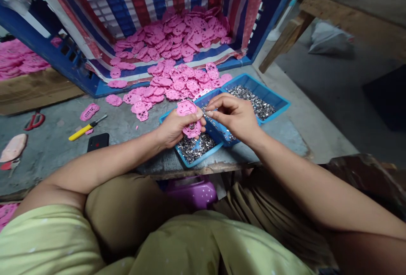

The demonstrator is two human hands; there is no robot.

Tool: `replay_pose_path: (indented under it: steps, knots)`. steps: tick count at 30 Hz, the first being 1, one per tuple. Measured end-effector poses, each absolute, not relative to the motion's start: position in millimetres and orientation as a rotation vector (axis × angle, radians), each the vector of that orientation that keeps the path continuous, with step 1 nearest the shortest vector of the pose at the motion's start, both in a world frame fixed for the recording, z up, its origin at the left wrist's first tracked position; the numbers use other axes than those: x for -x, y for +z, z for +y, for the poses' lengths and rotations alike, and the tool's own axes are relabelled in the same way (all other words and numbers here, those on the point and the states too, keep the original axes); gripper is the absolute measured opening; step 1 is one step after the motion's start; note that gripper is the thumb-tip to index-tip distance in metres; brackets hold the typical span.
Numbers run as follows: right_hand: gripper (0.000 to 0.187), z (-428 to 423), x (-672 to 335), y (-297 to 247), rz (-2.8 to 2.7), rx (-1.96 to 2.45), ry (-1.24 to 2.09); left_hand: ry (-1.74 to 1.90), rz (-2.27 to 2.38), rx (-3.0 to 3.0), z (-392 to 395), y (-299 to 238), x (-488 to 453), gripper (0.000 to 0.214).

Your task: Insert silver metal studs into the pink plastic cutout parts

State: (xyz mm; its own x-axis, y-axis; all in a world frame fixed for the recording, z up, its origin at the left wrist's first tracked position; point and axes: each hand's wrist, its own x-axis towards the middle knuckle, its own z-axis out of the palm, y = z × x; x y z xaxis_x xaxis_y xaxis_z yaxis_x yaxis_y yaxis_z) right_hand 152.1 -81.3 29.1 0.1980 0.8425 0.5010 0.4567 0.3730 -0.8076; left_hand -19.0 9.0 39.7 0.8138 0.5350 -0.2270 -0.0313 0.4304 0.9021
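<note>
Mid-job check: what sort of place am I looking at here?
Probably a small workshop for hand assembly: pink pieces lie heaped in quantity, blue trays hold many small shiny bits, and everything sits around a worn workbench.

Dim, soft light; the floor (320, 93) at right sinks into shadow. Glare spots the purple plastic (195, 193); outer edges look stretched.

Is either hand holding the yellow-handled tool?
No, the yellow-handled tool lies on the tabletop, apart from both the left hand, holding a pink piece, and the right hand.
</note>
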Motion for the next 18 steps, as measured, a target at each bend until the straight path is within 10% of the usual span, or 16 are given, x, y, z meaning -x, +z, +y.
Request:
replay_pose_path:
  steps: [9, 18]
  knots:
    - [0.042, -78, -141, 32, -1.131, 1.240, 0.814, 0.447, 0.540, -1.137, 5, 38, 16, 0.039]
    - [0.016, -76, -144, 27, -0.841, 1.132, 0.846, 0.385, 0.257, -1.094, 9, 42, 20, 0.048]
